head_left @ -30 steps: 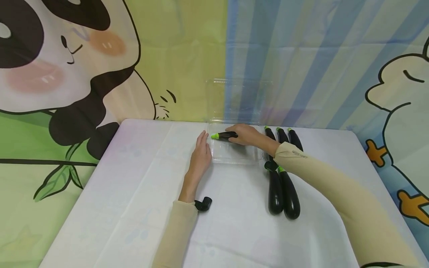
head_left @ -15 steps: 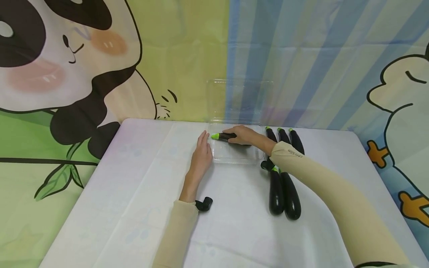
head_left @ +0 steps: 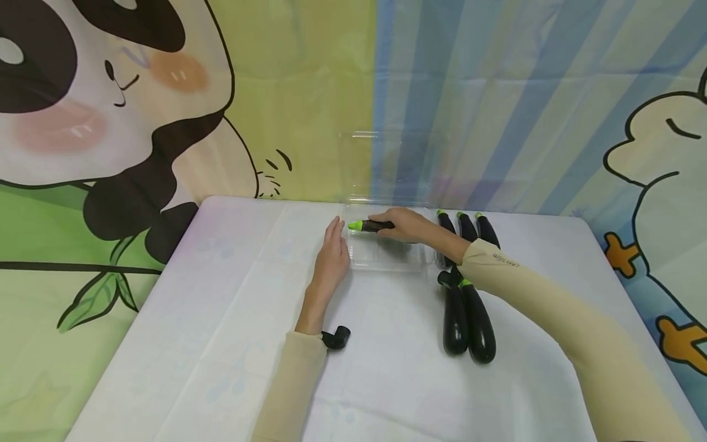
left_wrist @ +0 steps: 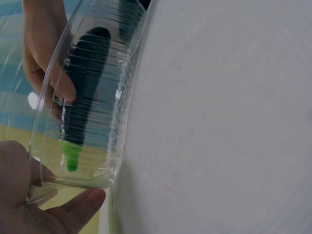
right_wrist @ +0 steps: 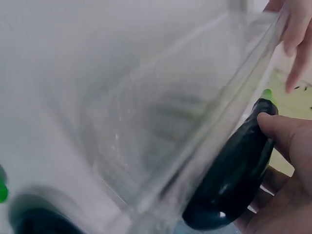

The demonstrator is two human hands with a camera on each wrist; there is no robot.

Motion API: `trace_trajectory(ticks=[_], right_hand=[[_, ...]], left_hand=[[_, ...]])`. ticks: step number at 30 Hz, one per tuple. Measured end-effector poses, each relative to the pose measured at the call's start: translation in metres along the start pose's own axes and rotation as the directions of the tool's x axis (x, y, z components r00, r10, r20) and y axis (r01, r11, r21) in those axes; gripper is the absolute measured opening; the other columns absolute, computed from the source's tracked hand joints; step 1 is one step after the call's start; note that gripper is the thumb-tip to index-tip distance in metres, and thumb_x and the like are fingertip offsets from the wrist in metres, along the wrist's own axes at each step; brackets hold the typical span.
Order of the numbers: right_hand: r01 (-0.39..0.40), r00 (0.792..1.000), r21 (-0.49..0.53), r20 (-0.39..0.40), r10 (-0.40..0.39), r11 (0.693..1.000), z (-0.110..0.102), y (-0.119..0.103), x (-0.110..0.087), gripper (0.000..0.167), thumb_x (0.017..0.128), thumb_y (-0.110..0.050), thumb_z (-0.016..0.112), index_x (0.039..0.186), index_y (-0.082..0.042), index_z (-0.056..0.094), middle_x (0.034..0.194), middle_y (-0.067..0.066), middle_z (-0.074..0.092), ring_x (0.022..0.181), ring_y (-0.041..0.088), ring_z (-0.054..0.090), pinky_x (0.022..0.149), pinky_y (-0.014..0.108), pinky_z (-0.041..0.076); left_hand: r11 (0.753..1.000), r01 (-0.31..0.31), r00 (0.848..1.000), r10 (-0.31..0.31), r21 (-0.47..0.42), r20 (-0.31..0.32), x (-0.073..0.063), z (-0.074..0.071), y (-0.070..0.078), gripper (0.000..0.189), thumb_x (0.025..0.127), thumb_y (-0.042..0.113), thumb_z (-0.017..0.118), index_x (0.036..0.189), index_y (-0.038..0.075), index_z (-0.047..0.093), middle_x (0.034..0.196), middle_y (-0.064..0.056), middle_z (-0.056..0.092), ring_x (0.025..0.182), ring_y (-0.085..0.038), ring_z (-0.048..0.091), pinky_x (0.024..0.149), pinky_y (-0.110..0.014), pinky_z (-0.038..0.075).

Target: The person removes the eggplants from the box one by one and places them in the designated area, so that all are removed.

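Note:
My right hand (head_left: 405, 224) grips a dark eggplant (right_wrist: 234, 165) with a green stem end, thumb on one side and fingers on the other. The eggplant lies crosswise over the base of a clear plastic box (head_left: 386, 261), its stem end pointing left. Through the box wall in the left wrist view, the eggplant (left_wrist: 87, 73) shows with its green tip downward. My left hand (head_left: 331, 258) rests at the box's left side with fingers extended; its fingertips (left_wrist: 97, 196) are right at the rim in the left wrist view.
The box's clear lid (head_left: 394, 162) stands raised at the back, before the printed curtain. Right of the box, more eggplants lie on the white table: a back row (head_left: 488, 231) and two nearer ones (head_left: 478, 322). My right forearm passes over part of them.
The right hand still holds the eggplant over the box and has shifted only slightly, its forearm swinging a little to the right. The left hand stays in place.

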State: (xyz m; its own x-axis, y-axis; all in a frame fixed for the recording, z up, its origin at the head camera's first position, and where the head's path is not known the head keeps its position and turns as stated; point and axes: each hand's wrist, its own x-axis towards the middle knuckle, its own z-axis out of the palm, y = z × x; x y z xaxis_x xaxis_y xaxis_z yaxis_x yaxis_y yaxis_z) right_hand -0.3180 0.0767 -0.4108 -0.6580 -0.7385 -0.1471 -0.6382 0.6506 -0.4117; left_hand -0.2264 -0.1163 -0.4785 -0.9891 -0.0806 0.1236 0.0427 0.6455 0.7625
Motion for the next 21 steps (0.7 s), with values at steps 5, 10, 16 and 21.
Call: trace_trajectory(ticks=[5,10,16,21], right_hand=[[0.037,0.998,-0.019,-0.057,-0.038,0.999,-0.002,-0.01,-0.02,0.048,0.095,-0.019,0.062,0.141,-0.01,0.05,0.116,0.018,0.066,0.084,0.02,0.06,0.067,0.03,0.044],[0.044,0.992,-0.064,-0.112,-0.051,0.997,-0.007,-0.017,-0.037,0.046,0.097,-0.026,0.059,0.14,-0.014,0.052,0.113,0.016,0.065,0.085,0.024,0.062,0.066,0.034,0.049],[0.055,0.986,-0.065,-0.153,-0.065,0.996,-0.012,-0.02,-0.054,0.046,0.097,-0.029,0.058,0.14,-0.014,0.053,0.112,0.015,0.066,0.083,0.023,0.062,0.064,0.033,0.048],[0.047,0.98,-0.041,-0.193,-0.054,0.998,-0.014,-0.023,-0.069,0.046,0.098,-0.03,0.057,0.141,-0.016,0.052,0.111,0.013,0.066,0.081,0.021,0.061,0.063,0.031,0.046]], left_hand=[[1.0,-0.005,1.0,0.005,0.009,0.001,-0.001,0.0,0.0,0.046,0.105,0.014,0.031,0.15,0.007,0.032,0.162,-0.001,0.022,0.142,-0.027,0.038,0.115,-0.044,0.037],[1.0,-0.004,1.0,0.004,0.009,-0.002,-0.001,-0.002,0.001,0.047,0.104,0.013,0.033,0.151,0.007,0.031,0.162,0.0,0.022,0.143,-0.027,0.035,0.116,-0.044,0.035],[1.0,-0.015,1.0,0.015,0.006,-0.011,-0.001,-0.002,0.001,0.046,0.104,0.012,0.033,0.15,0.005,0.033,0.161,-0.002,0.023,0.142,-0.028,0.037,0.114,-0.045,0.037],[1.0,-0.012,1.0,0.012,0.001,-0.01,-0.001,0.0,0.001,0.046,0.104,0.012,0.032,0.15,0.005,0.032,0.161,-0.002,0.023,0.142,-0.028,0.037,0.114,-0.045,0.037]])
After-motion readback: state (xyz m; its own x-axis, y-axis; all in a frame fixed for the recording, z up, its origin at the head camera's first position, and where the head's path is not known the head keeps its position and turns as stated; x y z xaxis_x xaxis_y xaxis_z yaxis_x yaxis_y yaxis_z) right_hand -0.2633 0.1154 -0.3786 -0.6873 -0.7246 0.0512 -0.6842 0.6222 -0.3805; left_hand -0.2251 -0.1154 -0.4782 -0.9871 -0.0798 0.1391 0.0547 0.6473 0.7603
